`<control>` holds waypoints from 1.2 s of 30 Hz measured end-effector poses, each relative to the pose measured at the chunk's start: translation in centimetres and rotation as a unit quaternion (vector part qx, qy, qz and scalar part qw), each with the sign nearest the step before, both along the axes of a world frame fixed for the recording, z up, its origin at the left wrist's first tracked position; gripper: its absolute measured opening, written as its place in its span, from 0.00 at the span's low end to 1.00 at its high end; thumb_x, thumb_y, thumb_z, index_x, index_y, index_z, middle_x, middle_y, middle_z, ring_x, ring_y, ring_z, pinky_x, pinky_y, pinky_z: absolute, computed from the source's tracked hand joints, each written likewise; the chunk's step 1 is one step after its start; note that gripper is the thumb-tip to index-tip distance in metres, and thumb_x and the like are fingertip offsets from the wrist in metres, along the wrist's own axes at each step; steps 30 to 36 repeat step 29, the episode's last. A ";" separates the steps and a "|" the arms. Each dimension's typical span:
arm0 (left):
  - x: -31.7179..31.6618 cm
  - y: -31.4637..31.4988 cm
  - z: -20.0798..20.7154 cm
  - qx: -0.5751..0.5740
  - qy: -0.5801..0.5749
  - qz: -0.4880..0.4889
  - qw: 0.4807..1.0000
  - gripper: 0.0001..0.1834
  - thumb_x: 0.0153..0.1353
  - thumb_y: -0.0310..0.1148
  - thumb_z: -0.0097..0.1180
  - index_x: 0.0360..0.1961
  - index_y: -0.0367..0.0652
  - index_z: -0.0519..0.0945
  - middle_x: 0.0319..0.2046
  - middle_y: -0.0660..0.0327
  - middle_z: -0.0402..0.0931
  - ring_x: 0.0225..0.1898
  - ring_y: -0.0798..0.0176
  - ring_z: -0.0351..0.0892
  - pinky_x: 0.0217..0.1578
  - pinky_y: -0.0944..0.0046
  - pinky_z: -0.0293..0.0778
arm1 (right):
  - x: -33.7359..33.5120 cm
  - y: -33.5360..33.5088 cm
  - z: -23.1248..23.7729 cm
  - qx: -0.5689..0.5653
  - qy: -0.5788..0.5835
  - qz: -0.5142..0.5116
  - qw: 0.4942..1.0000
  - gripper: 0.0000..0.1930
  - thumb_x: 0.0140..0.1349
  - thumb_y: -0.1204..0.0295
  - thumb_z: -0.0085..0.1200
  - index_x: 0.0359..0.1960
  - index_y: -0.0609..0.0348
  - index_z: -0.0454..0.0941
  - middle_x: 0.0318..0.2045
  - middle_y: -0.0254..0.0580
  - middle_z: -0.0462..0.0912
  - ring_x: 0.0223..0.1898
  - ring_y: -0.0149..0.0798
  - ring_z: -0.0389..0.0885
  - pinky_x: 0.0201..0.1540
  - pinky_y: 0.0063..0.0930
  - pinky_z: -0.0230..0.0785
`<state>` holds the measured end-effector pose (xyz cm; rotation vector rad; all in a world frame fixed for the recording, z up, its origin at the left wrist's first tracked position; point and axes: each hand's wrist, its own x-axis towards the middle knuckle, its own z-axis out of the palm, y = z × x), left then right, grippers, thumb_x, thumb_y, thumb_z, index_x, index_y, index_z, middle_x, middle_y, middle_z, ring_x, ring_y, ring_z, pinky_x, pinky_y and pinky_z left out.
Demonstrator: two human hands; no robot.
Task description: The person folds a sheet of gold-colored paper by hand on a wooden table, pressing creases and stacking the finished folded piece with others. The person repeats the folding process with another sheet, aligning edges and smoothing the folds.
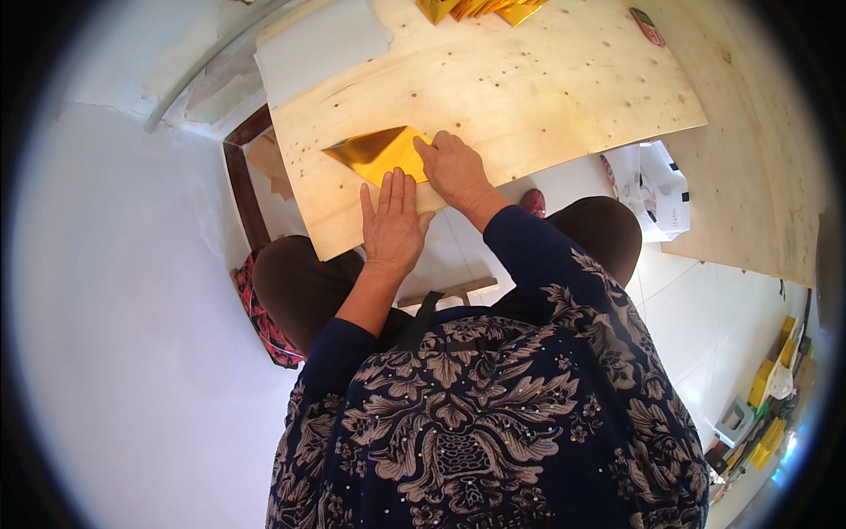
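Observation:
A shiny gold foil sheet (pixel 387 160), folded into a pointed shape, lies near the front edge of the wooden board (pixel 493 97). Its left part tapers to a tip and reflects darkly. My left hand (pixel 394 225) rests flat, its outstretched fingertips pressing the sheet's near edge. At the sheet's right end, my right hand (pixel 454 167) is closed, with curled fingers and the thumb against the foil edge. The underside of that grip is hidden.
Folded gold foil pieces (pixel 485 9) lie at the board's far edge. A pale paper stack (pixel 322 48) covers its far left, and a small phone (pixel 648 26) its far right. A white plastic bag (pixel 661 194) hangs right of my knee. Yellow items (pixel 768 441) line the floor at right.

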<state>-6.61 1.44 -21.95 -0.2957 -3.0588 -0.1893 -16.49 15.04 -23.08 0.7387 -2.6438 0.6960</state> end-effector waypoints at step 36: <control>-1.1 0.2 -0.1 0.044 -0.038 -0.048 0.997 0.44 0.60 0.53 0.55 0.69 0.35 0.57 0.71 0.49 0.49 0.73 0.52 0.44 0.70 0.43 0.35 | -0.5 0.4 -0.3 0.028 -0.023 0.001 0.999 0.17 0.56 0.70 0.54 0.48 0.53 0.81 0.30 0.41 0.75 0.35 0.43 0.79 0.33 0.35 0.74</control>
